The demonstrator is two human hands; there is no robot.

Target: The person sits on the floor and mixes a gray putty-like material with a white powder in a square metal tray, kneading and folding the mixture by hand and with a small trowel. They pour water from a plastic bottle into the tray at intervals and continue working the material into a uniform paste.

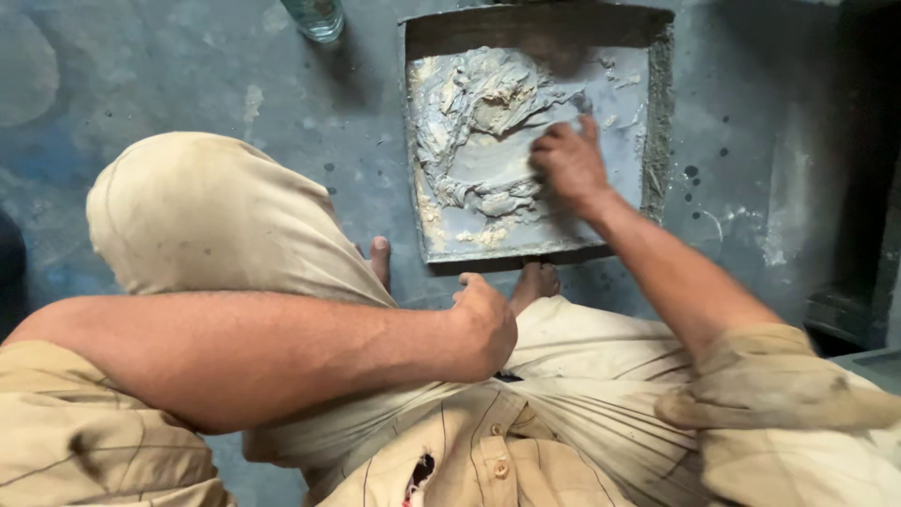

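Left hand (486, 324) lay nearest the camera, forearm crossing the body, fingers curled together in a loose fist, resting on the beige trousers (582, 361) at the lap. Nothing seen clamped in it. Just beyond its knuckles, bare toes (536, 279) of one foot showed at the pan's near edge; a second toe (379, 255) showed further left, beside the raised knee (202, 211).

Right hand (567, 164) reached further out, palm down, into the pan (660, 113). Fingers were pressed together and bent, tips against the pan floor; picture blurred there, so cannot tell whether they gripped any paste. Grey-beige paste (479, 117) lay left of and beyond the fingertips, heaped in smeared ridges across the pan's left half. Pan floor under and right of the fingers was scraped nearly bare.

Pan sat flat on the grey floor (310, 113), square, low walls crusted. Far left of the fingers, past the pan's far corner, a clear bottle (315, 16) base stood on the floor, well apart from both hands.
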